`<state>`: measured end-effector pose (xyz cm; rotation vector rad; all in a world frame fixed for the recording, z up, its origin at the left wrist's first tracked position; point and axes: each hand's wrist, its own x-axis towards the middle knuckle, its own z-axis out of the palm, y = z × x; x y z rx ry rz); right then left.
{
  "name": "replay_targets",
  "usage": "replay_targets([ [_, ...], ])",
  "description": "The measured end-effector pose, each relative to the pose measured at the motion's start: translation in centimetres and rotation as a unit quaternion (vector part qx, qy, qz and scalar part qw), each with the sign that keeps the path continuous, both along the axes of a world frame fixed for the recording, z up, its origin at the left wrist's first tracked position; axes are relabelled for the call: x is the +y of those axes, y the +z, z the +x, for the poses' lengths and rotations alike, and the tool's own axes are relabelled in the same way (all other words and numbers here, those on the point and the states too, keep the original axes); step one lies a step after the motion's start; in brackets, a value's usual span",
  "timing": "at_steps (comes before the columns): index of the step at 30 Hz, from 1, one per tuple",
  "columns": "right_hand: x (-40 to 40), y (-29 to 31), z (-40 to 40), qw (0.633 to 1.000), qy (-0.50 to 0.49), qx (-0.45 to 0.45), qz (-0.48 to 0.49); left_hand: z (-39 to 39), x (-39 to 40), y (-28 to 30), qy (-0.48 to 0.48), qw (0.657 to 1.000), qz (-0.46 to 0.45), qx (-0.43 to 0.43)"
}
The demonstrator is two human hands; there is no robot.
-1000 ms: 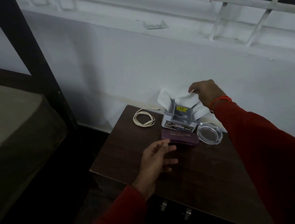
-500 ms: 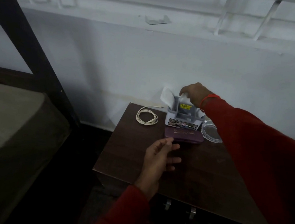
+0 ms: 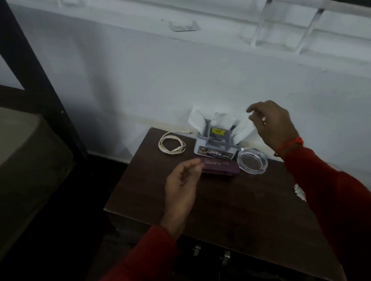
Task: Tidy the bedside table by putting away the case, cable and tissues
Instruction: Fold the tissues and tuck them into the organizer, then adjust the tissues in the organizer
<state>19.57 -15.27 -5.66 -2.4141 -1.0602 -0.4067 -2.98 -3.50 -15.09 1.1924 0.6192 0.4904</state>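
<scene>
Right hand [image 3: 273, 123] off fanned tissues [image 3: 223, 121]

On my surface [image 3: 241, 212]: cable [image 3: 171, 143] left of the tissue holder [image 3: 216, 143], case [image 3: 220, 167] in front, ashtray [image 3: 252, 160] right.

R hand [image 3: 273, 123] open over tissues [image 3: 221, 120] — case [image 3: 221, 167] by L hand [image 3: 182, 182].

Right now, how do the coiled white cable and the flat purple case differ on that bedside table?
The coiled white cable lies as a thin loose loop near the table's back left corner; the flat purple case is a solid dark slab in front of the grey tissue holder. The cable lies clear of both hands; the left hand hovers at the case's left end. Both rest flat on the dark wooden table.
</scene>
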Motion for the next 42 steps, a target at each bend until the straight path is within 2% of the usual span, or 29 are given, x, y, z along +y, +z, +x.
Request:
replay_targets([
  [2, -3.5, 0.0, -0.6, 0.999, -0.025, -0.025, -0.012, 0.1, -0.2, 0.0, 0.017, 0.998, 0.053, -0.01],
  [5, -9.4, -0.3, -0.5, 0.984, -0.123, 0.007, -0.125, 0.1, -0.5, -0.1, 0.024, 0.995, 0.098, -0.012],
  [8, -14.6, -0.6, 0.3, 0.927, -0.246, 0.094, -0.268, 0.1, -0.8, -0.1, 0.025, 0.995, 0.1, -0.01],
  [10, -16.7, -1.2, 0.8, 0.889, -0.268, 0.177, -0.326, 0.2, -1.1, -0.2, 0.024, 0.995, 0.094, -0.015],
  [11, -17.3, -1.6, 1.0, 0.883, -0.262, 0.21, -0.329, 0.3, -1.1, -0.3, 0.025, 0.995, 0.092, -0.017],
  [14, -18.2, -2.5, 1.4, 0.895, -0.248, 0.247, -0.276, 0.5, -1.3, -0.6, 0.024, 0.996, 0.082, -0.019],
  [20, -18.0, -2.4, 1.8, 0.914, -0.243, 0.23, -0.231, 1.0, -1.4, -1.4, 0.009, 0.996, 0.087, 0.001],
  [25, -15.8, -1.4, 1.6, 0.941, -0.197, 0.192, -0.198, 1.3, -1.5, -1.7, 0.01, 0.996, 0.084, -0.009],
  [30, -11.5, 0.1, 1.3, 0.971, -0.16, 0.16, -0.073, 1.3, -1.4, -1.7, 0.008, 0.995, 0.098, -0.011],
  [33, -8.7, 0.0, 1.4, 0.976, -0.137, 0.166, -0.035, 1.2, -1.1, -1.8, 0.01, 0.995, 0.095, -0.002],
  [36, -6.5, -0.9, 1.5, 0.973, -0.114, 0.194, -0.045, 1.1, -1.1, -1.8, 0.005, 0.996, 0.09, 0.005],
  [42, -4.7, -3.6, 1.4, 0.96, -0.127, 0.24, -0.063, 1.0, -1.0, -1.6, 0.01, 0.997, 0.08, 0.003],
])
